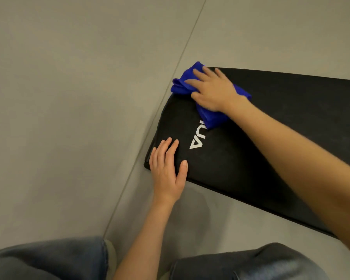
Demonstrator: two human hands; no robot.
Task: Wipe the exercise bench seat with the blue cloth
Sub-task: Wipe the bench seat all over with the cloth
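Observation:
The black padded bench seat (240, 158) runs from the middle of the view out to the right, with white letters printed near its end. A bunched blue cloth (182, 85) lies on the seat's far corner. My right hand (214, 89) presses flat on top of the cloth, fingers spread, covering its middle. My left hand (167, 168) rests palm down on the near corner of the seat, fingers apart, holding nothing.
Grey tiled floor (69, 98) surrounds the bench, with a grout line running diagonally past the seat's end. My knees in blue jeans (49, 259) fill the bottom edge of the view.

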